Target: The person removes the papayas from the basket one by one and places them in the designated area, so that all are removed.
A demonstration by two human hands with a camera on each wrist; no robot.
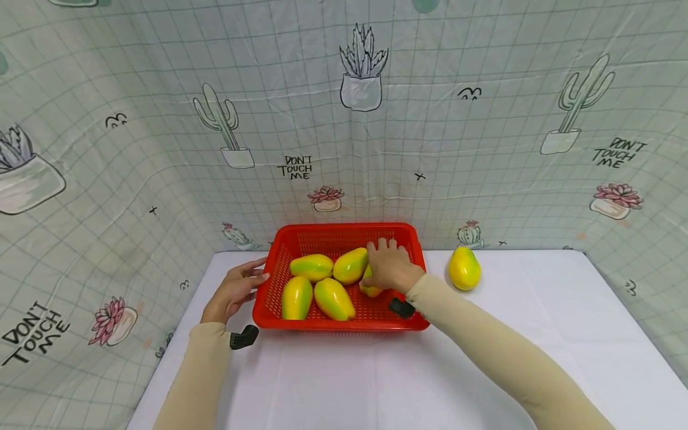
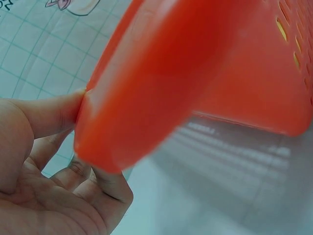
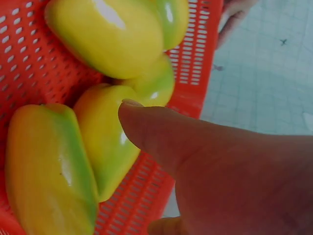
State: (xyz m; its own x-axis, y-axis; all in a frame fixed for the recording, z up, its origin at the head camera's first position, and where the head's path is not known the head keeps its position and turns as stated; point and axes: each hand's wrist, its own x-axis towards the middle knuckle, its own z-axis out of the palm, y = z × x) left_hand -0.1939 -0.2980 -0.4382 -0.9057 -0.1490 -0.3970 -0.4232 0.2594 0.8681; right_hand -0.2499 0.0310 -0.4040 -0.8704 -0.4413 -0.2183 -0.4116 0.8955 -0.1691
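Note:
A red plastic basket (image 1: 344, 324) holds several yellow-green papayas, among them one front papaya (image 1: 334, 298) and one at the back (image 1: 312, 267). My left hand (image 1: 236, 289) grips the basket's left rim, thumb on the edge and curled fingers beneath it, as the left wrist view shows. Over the right part of the basket, my right hand (image 1: 391, 266) has its fingers spread and partly covers the rightmost papaya (image 3: 51, 169). In the right wrist view the thumb (image 3: 156, 129) overlaps a neighbouring papaya (image 3: 105, 137); contact cannot be told. No fruit shows between thumb and fingers.
Another papaya (image 1: 464, 269) lies on the white-covered table (image 1: 527, 316), right of the basket. Behind and at both sides hangs a grid-patterned cloth (image 1: 430, 137) with plant drawings. A black wrist device (image 1: 402, 307) overlaps the basket's front right.

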